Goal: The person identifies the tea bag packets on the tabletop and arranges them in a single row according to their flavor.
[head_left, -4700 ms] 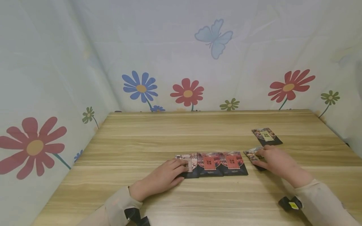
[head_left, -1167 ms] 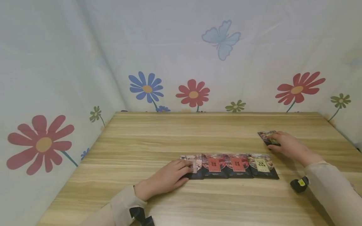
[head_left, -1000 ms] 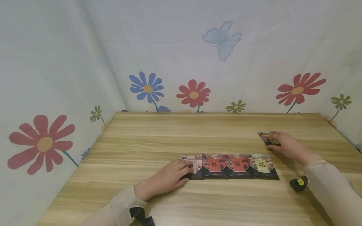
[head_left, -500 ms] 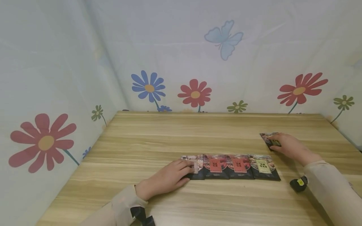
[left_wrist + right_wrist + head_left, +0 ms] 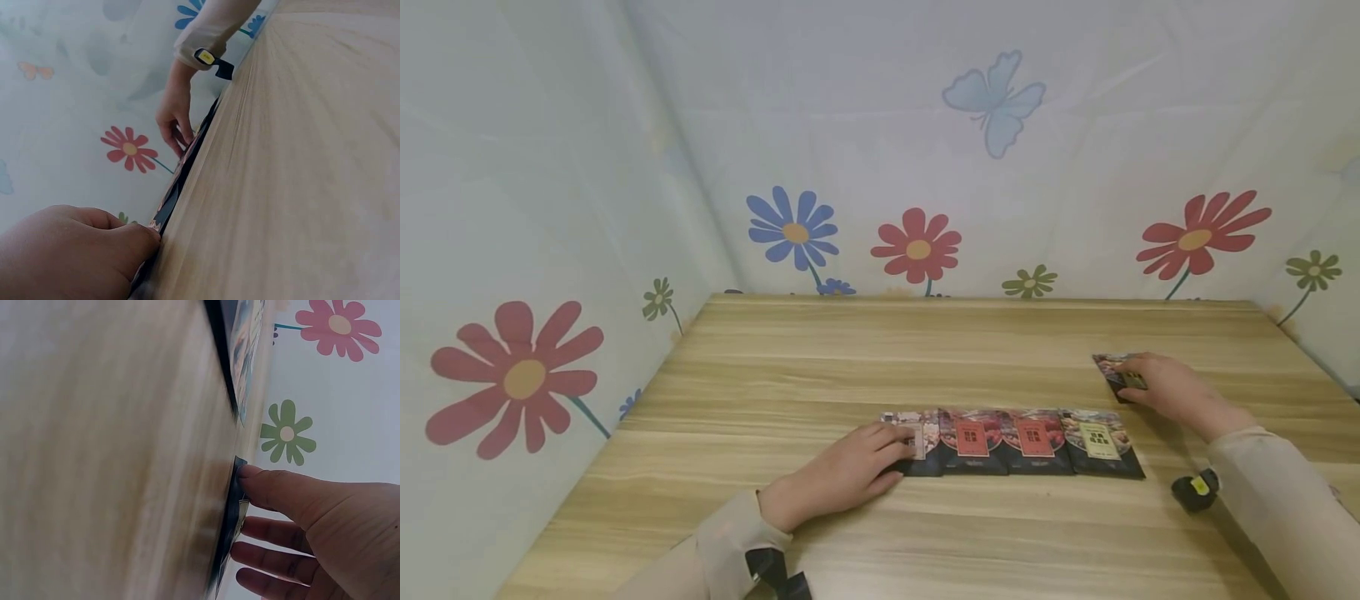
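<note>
Four-cornered flat sachets, dark with printed fruit-like pictures, lie in a row across the table. My left hand (image 5: 842,471) rests its fingers on the leftmost sachet (image 5: 931,454), which has a pale pink label and is partly covered. To its right come two red-label sachets (image 5: 973,463) (image 5: 1036,463), then a yellow-green-label sachet (image 5: 1108,467) at the right end. Behind that end, my right hand (image 5: 1176,396) touches a separate sachet (image 5: 1108,367) lying askew. In the right wrist view, the thumb is at that sachet's edge (image 5: 236,487) and the other fingers spread over its face.
The wood-grain table (image 5: 880,533) meets a white curtain (image 5: 865,125) printed with flowers and a butterfly at the back and sides. Black wrist cameras (image 5: 1195,492) sit under both sleeves.
The yellow-green-label sachet has moved left and nearer into the row's right end. My right hand has shifted to the sachet behind, which has slid slightly nearer. My left hand stays put.
</note>
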The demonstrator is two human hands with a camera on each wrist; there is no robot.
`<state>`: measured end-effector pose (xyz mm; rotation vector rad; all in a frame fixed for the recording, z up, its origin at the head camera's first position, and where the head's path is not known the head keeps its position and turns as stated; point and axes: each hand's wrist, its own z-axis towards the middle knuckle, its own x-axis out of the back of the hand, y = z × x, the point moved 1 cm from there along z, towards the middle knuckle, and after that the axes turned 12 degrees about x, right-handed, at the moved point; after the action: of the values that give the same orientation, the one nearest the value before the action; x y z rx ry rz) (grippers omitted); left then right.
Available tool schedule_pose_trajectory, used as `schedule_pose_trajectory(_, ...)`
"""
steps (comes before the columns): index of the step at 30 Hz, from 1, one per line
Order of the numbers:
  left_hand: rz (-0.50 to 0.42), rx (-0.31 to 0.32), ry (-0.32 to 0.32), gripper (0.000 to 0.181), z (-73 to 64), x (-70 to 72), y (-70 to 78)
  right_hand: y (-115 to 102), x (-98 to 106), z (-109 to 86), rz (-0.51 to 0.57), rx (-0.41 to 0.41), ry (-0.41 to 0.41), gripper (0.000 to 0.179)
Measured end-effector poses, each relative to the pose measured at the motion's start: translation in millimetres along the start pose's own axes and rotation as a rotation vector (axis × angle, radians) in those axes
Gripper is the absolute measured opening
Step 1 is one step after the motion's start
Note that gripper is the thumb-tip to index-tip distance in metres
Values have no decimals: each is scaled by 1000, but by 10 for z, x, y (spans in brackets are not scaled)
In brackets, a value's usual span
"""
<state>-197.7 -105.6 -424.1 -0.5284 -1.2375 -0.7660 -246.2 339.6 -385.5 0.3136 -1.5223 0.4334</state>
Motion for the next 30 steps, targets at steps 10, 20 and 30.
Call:
schedule_pose_trajectory(10, -1, -4, 10, 31, -1, -10, -7, -19, -7, -40, -6, 9, 14, 40)
schedule_pose_trajectory(20, 5, 0, -6, 31, 1, -24, -20, -43, -6, -97, -26, -15, 1, 41)
schedule_pose_trajectory(30, 5, -7, 4, 31, 4, -34, -19, -79, -18, -173, -41, -38, -2, 42)
